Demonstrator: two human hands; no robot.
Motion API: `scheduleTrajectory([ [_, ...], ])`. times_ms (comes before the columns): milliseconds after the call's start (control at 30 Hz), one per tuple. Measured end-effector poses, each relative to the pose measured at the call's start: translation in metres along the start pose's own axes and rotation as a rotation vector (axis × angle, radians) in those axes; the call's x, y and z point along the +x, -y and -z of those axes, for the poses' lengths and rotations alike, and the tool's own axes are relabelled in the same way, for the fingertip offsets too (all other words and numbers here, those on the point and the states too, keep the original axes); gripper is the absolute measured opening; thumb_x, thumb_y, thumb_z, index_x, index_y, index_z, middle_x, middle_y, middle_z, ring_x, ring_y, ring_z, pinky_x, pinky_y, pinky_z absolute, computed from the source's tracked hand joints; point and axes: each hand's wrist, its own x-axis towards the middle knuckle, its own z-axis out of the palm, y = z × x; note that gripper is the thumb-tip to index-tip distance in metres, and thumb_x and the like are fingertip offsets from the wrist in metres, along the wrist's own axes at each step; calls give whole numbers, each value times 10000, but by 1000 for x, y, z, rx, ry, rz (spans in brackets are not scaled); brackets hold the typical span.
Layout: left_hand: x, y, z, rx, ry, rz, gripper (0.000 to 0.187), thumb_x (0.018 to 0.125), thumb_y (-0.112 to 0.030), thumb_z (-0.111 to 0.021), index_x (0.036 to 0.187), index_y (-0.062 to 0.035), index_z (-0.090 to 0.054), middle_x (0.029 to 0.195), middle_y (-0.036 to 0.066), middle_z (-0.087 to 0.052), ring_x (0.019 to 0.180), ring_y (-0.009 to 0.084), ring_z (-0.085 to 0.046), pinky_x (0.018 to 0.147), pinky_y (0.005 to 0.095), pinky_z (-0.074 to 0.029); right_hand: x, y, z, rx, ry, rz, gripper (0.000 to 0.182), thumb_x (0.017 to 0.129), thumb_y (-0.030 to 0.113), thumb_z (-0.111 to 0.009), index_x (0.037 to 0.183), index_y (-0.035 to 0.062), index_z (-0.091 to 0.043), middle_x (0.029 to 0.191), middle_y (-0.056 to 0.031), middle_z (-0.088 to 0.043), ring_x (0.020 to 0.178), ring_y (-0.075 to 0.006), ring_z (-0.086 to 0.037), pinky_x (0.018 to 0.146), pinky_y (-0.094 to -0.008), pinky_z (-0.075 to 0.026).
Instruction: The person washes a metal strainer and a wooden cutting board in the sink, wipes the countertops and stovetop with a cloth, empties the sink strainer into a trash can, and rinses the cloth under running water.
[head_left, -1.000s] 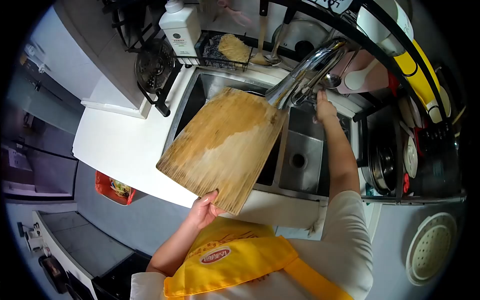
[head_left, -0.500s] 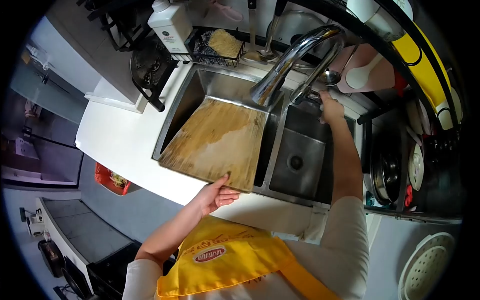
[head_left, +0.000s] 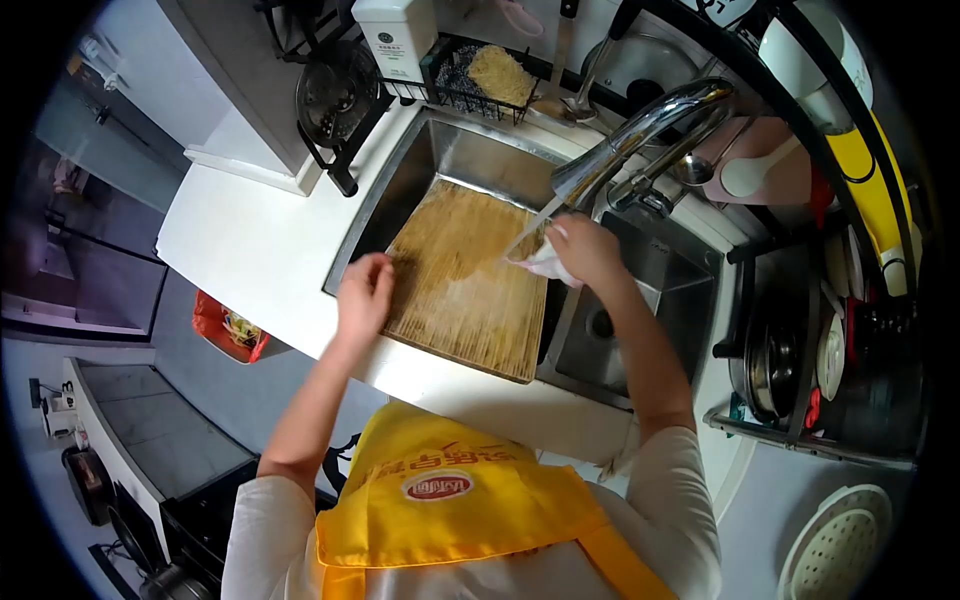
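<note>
White desk goes along the wall and around the sink, and it is the biggest thing. Next comes the shiny metal sink, which has two basins side by side. A yellow apron with a red and white badge is on the person, close to the desk. The wooden board leans in the left basin. Its far end is down inside, and its near edge lies over the front rim. It is brown, with a paler patch in the middle. The silver tap bends over the sink, and its spout points down at the board. A white bottle stands behind the sink, just beside a black wire basket.

The left hand is at the left edge of the board. Its fingers are bent and close to each other, but I cannot tell if they touch the wood or grip it. The right hand is over the right side of the board, under the tap. Its fingers are squeezed on a white cloth.

A tan scrubber sits in the basket. The white cloth hangs from the right hand. Smallest is a thin line of water, which runs from the tap, just beside the cloth.
</note>
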Motion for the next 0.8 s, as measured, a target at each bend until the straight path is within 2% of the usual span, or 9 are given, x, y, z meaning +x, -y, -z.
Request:
scheduleTrajectory([
  [133, 16, 21, -6, 195, 70, 37, 264, 962, -228, -504, 1111, -31, -598, 1002, 218, -648, 985, 406, -606, 866, 441, -481, 37, 2, -37, 112, 21, -103, 380, 930, 374, -480, 989, 59, -685, 988, -198, -675, 947, -345, -645, 830, -444, -506],
  [233, 22, 25, -7, 113, 107, 81, 311, 970, -262, -495, 1145, -24, -593, 1079, 235, -635, 1072, 405, -587, 907, 426, -472, 40, 11, -44, 446, -128, -141, 427, 948, 416, -497, 1021, 31, -669, 958, -180, -689, 903, -322, -664, 809, -381, -511],
  [333, 28, 59, -11, -232, 20, 260, 321, 1003, -267, -463, 1156, -13, -584, 1083, 208, -648, 1001, 326, -625, 899, 370, -465, 34, 25, -40, 772, -91, -168, 321, 947, 311, -578, 1046, 8, -616, 933, -46, -640, 835, -126, -579, 769, -287, -474],
  [500, 26, 73, -14, -460, -122, 269, 303, 1015, -243, -442, 1115, -1, -596, 1013, 180, -665, 947, 277, -623, 876, 337, -460, 11, 2, -97, 1090, -97, -500, 334, 888, 276, -632, 1099, 16, -616, 993, -74, -649, 873, -153, -609, 763, -301, -496],
  [567, 24, 65, -9, -378, -142, 251, 295, 1014, -237, -443, 1088, -2, -605, 995, 171, -661, 937, 271, -622, 861, 337, -464, -8, -52, -205, 663, -39, -293, 198, 873, 235, -645, 966, 63, -612, 853, -23, -621, 759, -144, -588, 681, -309, -480],
  [600, 22, 53, -3, -339, -163, 197, 291, 1012, -234, -443, 1059, 0, -609, 961, 174, -654, 905, 283, -622, 836, 349, -468, -24, -13, -175, 435, -32, -239, 144, 871, 170, -642, 952, 89, -554, 771, 7, -571, 701, -127, -547, 642, -309, -463],
  [667, 23, 37, 6, -323, -195, 196, 290, 1010, -236, -443, 1049, 0, -608, 952, 182, -649, 894, 297, -619, 824, 360, -468, -34, 18, -172, 1104, 109, -362, 200, 862, 120, -644, 1007, 118, -507, 795, -8, -558, 690, -133, -535, 622, -314, -459],
  [733, 21, 33, 9, -290, -206, 183, 285, 1003, -237, -439, 1035, -4, -600, 937, 200, -634, 877, 338, -610, 799, 389, -469, -52, 69, -174, 1058, 74, 19, 295, 859, 99, -668, 1096, 87, -494, 946, -55, -604, 937, -180, -569, 768, -343, -472],
  [800, 22, 34, 8, -270, -244, 166, 284, 1002, -235, -436, 1045, -5, -598, 944, 200, -633, 885, 345, -609, 803, 393, -470, -45, 140, -147, 410, -106, 431, 427, 802, 160, -725, 1178, 78, -540, 1165, -158, -588, 1036, -305, -592, 894, -426, -449],
])
